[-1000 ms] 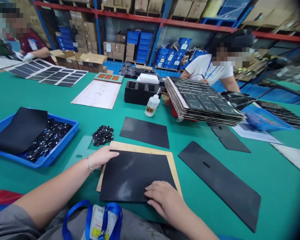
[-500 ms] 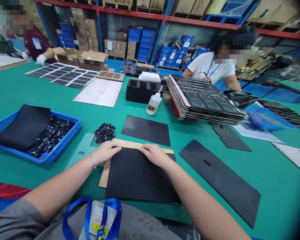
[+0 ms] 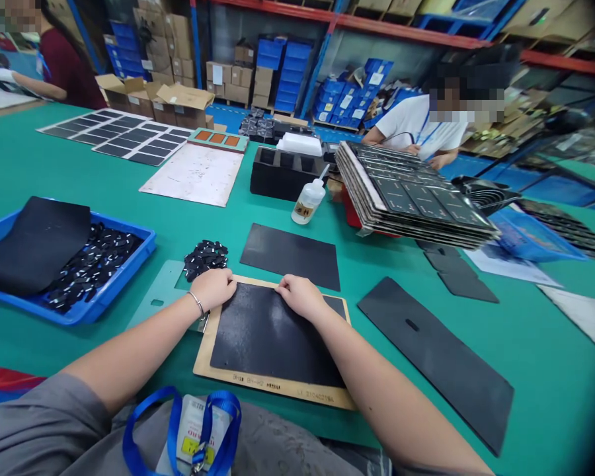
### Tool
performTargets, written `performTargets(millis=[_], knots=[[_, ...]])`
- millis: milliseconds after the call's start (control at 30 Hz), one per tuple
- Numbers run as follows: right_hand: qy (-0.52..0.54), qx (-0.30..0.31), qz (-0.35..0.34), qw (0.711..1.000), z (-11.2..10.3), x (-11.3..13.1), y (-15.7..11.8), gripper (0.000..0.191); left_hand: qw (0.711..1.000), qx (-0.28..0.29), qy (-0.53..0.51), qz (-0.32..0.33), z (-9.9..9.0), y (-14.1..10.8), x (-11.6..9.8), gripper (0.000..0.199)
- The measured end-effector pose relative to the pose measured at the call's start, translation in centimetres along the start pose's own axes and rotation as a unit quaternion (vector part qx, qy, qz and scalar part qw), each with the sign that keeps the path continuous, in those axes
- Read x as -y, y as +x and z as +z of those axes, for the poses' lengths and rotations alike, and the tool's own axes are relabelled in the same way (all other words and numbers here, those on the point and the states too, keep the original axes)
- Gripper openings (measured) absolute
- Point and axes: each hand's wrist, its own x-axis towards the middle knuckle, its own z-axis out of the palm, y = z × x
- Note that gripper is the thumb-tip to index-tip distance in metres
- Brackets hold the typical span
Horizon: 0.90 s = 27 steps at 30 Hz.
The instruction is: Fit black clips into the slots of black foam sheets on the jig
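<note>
A black sheet (image 3: 268, 337) lies on a pale wooden board (image 3: 258, 385), whose printed near margin shows. My left hand (image 3: 212, 288) is closed at the far left corner of the sheet, its fingertips curled out of sight. At the far edge of the sheet, right of the middle, my right hand (image 3: 301, 296) pinches with thumb and fingers. Left of the board, partly beneath my left wrist, is a translucent green template (image 3: 153, 291) with a slot. Beyond it sits a heap of small black pieces (image 3: 205, 258).
A blue tray (image 3: 143, 254) of black pieces stands left, and a squeeze bottle (image 3: 308, 201) stands ahead. Dark plates (image 3: 292, 256) and a long slotted panel (image 3: 441, 363) lie nearby. Stacked panels (image 3: 416, 192) rise at right. Two other people work across the table.
The black sheet sits farther from me on the board, so the printed near margin now shows. My fingers have curled in more. The view has shifted slightly.
</note>
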Motion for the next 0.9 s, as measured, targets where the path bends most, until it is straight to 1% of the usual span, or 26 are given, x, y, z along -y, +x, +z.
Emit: performTargets(millis=[200, 267, 367, 467, 567, 633, 700, 800, 900], knots=[[-0.02, 0.006, 0.0, 1.0, 0.1, 0.7, -0.1, 0.017, 1.0, -0.009, 0.003, 0.002, -0.3, 0.1, 0.4, 0.026], [-0.028, 0.008, 0.003, 1.0, 0.1, 0.9, -0.2, 0.018, 1.0, -0.025, 0.003, 0.008, -0.3, -0.2, 0.2, 0.026], [-0.044, 0.008, 0.007, 0.999, 0.0, 1.0, -0.3, 0.02, 0.998, -0.042, 0.02, 0.047, 0.3, -1.0, -0.3, 0.031], [-0.06, 0.005, 0.008, 0.998, 0.0, 1.2, -0.4, 0.022, 0.995, -0.014, 0.062, 0.081, 1.1, -2.1, -0.8, 0.037], [-0.075, 0.002, 0.01, 0.997, 0.1, 1.3, -0.6, 0.023, 0.99, 0.025, 0.111, 0.079, 1.5, -2.9, -1.1, 0.046], [-0.085, 0.0, 0.011, 0.996, 0.2, 1.3, -0.7, 0.024, 0.987, 0.047, 0.133, 0.082, 1.3, -3.2, -1.1, 0.053], [-0.093, 0.003, 0.012, 0.996, 0.2, 1.4, -0.8, 0.026, 0.984, 0.06, 0.144, 0.089, 0.9, -3.1, -1.0, 0.055], [-0.107, 0.017, 0.01, 0.994, -0.1, 1.8, -0.5, 0.027, 0.981, 0.071, 0.143, 0.113, 0.1, -2.5, -0.5, 0.051], [-0.123, 0.042, 0.002, 0.991, -0.7, 2.4, 0.4, 0.025, 0.979, 0.074, 0.13, 0.139, -0.2, -2.1, -0.1, 0.048]])
